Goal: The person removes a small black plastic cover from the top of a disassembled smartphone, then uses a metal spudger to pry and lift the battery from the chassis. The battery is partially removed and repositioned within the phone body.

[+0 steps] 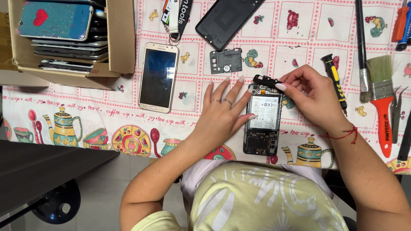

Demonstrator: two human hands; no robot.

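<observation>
The right hand point(310, 96) pinches a small black cover point(266, 80) at the top edge of the opened phone point(262, 122) on the bench point(128, 124); the left hand point(222, 109), fingers spread flat, steadies the phone's side. Best lifted level and gently, the phone pinned.

Left hand point(220, 109) lies palm down with its fingers spread and pointing away from the body, rings on two of them, the thumb angled out to the right, and its forearm runs back bare toward the lower left. Right hand point(310, 96) is curled, thumb and forefinger pinched together at their tips on the left side, knuckles up. A red thread circles the right wrist, the bare forearm slanting off to the lower right.
</observation>
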